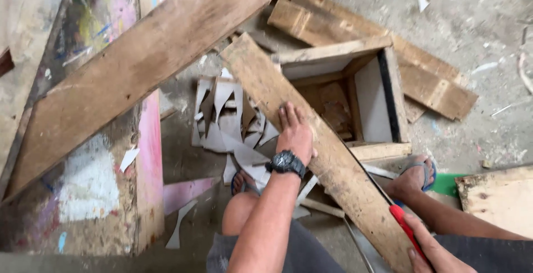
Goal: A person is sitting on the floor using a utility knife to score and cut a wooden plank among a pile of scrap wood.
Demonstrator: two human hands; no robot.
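My left hand [294,131] lies flat, palm down, on a long rough wooden plank [327,156] that runs diagonally from upper left to lower right. A black wristwatch [286,163] sits on that wrist. At the lower right, my right hand [433,251] grips the red handle of a hand saw [404,227]. Its thin dark blade lies along the plank's right edge. The plank rests over an open wooden box [388,89].
A wide wooden board [133,73] leans across a paint-stained panel [100,195] at left. Grey cut scraps [233,123] litter the concrete floor. My feet in sandals [413,176] stand by the box. More planks [355,34] lie behind; a board [499,195] sits at right.
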